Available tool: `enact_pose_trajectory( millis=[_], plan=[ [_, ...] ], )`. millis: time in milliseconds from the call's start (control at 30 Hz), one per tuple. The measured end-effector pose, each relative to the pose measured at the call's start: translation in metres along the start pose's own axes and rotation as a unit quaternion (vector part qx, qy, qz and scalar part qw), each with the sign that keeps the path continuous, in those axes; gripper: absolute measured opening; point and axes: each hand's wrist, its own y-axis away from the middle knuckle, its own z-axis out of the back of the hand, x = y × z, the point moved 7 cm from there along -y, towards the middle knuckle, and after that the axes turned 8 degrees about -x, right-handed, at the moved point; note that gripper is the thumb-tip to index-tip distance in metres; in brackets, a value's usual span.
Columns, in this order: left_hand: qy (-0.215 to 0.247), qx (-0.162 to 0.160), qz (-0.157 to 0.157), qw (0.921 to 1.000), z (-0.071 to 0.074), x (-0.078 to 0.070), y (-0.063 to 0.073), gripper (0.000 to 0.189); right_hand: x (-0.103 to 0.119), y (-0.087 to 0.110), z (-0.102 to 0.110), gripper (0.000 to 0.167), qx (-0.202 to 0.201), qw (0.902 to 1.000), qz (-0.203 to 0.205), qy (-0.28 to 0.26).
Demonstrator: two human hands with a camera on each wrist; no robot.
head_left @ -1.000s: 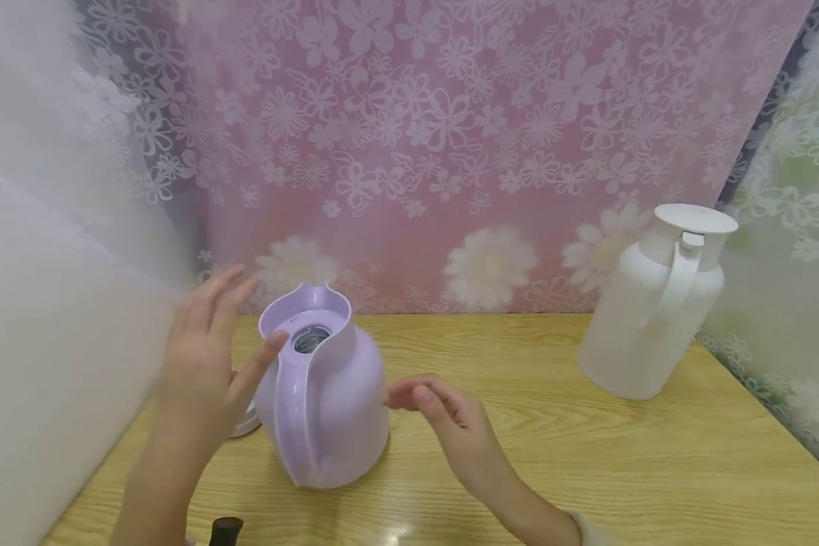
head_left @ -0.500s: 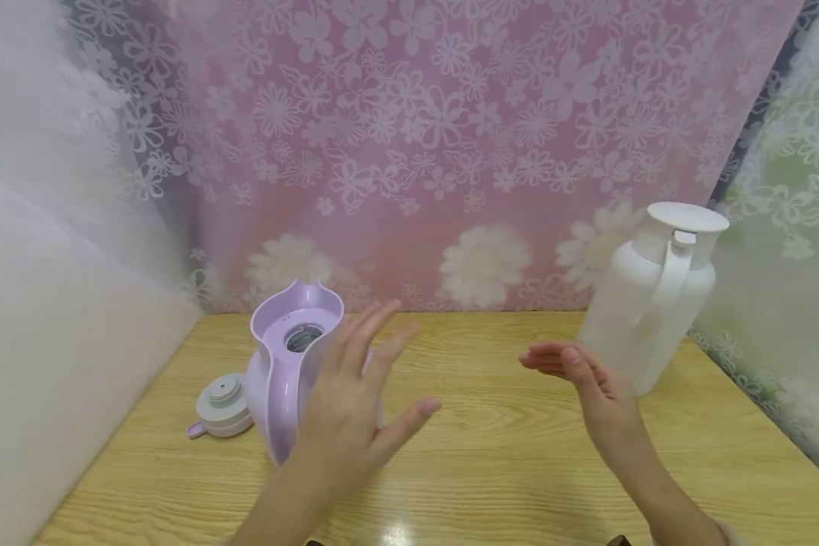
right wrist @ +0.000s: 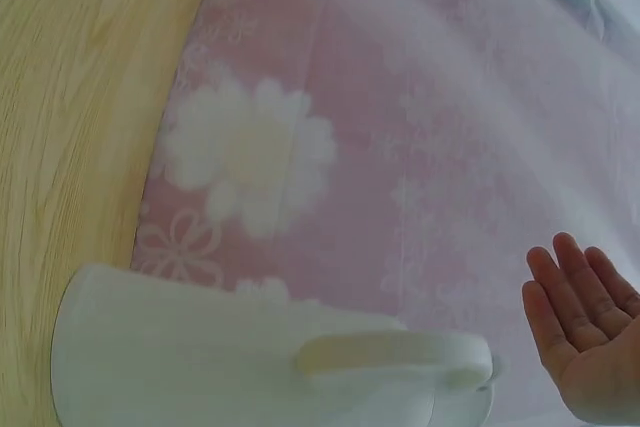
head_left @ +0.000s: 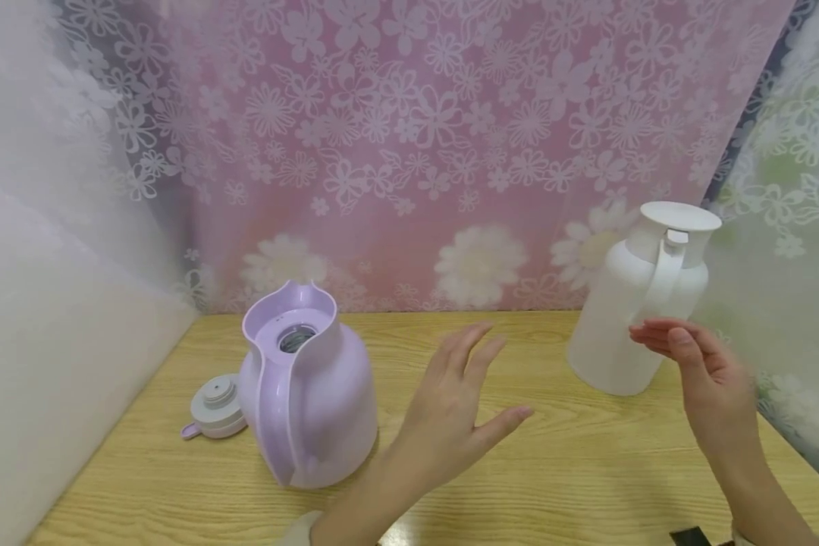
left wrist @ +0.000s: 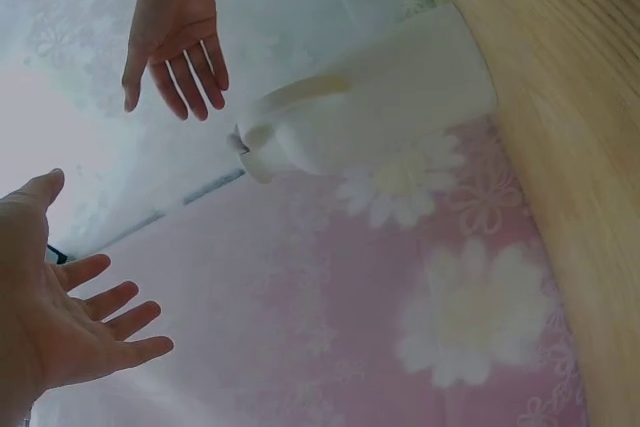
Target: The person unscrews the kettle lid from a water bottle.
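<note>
My left hand (head_left: 453,406) hovers over the middle of the table, fingers spread and thumb out, holding nothing. Near the white thermos jug (head_left: 631,311) at the right is my right hand (head_left: 713,379), its fingers extended and nothing in its grasp. In the head view those fingertips overlap the jug's lower handle. The left wrist view shows both the left palm (left wrist: 70,317) and the white jug (left wrist: 370,97), which has its lid on. A lilac thermos jug (head_left: 334,409) stands at the left with its mouth uncovered. Beside it lies a grey stopper (head_left: 218,406) with a lilac tab.
The wood-grain table (head_left: 519,485) ends at a pink floral curtain (head_left: 409,152) behind. A pale wall covering (head_left: 61,341) borders the left side, and a green-white floral one (head_left: 792,250) the right. A small dark object (head_left: 691,537) shows at the bottom edge.
Both hands have moved right, away from the lilac jug; the right hand has reached the white jug's side. The stopper, earlier mostly hidden behind the left hand, now shows fully.
</note>
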Motion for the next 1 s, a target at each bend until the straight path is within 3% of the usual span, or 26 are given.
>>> enact_pose_trajectory(
  millis=[100,233,500,600,700,833,1000],
  plan=[
    [0.001,0.015,0.016,0.9998,-0.023,0.003,-0.007,0.067,-0.011,-0.007,0.020,0.023,-0.050,0.9970,-0.004,0.058],
    [0.017,0.032,0.058,0.9977,-0.054,0.012,-0.016,0.071,-0.028,-0.014,0.042,0.022,-0.108,0.9837,-0.011,0.144],
    [0.066,0.048,0.098,0.9919,-0.114,0.033,-0.039,0.071,-0.069,-0.028,0.074,0.034,-0.169,0.9618,-0.035,0.212],
    [0.093,0.054,0.118,0.9871,-0.134,0.041,-0.045,0.070,-0.089,-0.035,0.078,0.042,-0.157,0.9623,-0.071,0.210],
    [0.123,0.063,0.131,0.9817,-0.157,0.049,-0.051,0.070,-0.110,-0.041,0.077,0.054,-0.109,0.9680,-0.097,0.204],
    [0.163,0.089,0.157,0.9701,-0.193,0.059,-0.056,0.074,-0.134,-0.045,0.075,0.070,-0.042,0.9797,-0.089,0.174],
    [0.189,0.128,0.208,0.9512,-0.231,0.072,-0.057,0.078,-0.159,-0.044,0.071,0.079,0.001,0.9893,-0.092,0.113]
  ],
)
